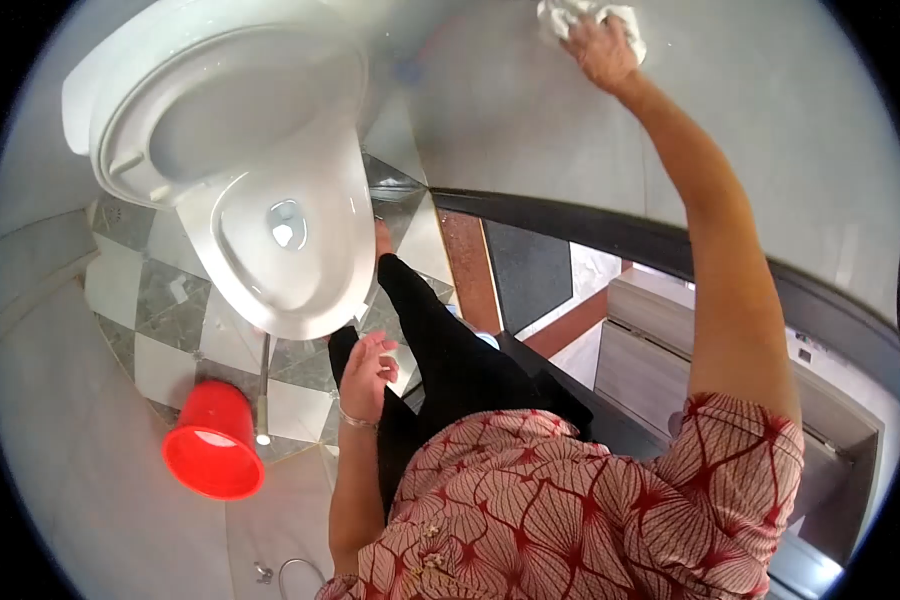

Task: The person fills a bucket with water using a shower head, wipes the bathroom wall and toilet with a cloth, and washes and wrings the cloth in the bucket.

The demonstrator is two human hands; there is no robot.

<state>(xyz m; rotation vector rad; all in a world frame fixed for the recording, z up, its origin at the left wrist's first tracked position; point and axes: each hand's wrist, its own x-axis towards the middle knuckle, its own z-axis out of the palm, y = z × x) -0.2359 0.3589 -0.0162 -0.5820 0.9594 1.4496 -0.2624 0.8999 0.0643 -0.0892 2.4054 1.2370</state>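
Observation:
My right hand (602,55) is stretched far out at the top and presses a crumpled white cloth (625,22) against the grey wall (530,110). Its fingers are bent over the cloth. Low in front of my body hangs my left hand (368,378), with a bracelet at the wrist. It holds nothing and its fingers are loosely apart. Beyond it stands a white toilet (325,295), its lid and seat raised and a little water in the bowl.
A red bucket (210,440) stands on the checkered tile floor (170,365) at the left. Near it a thin stick (263,400) reaches toward the toilet. A doorway with a dark mat (530,270) and a grey cabinet (640,350) lies to the right. A hose (300,562) shows at the bottom.

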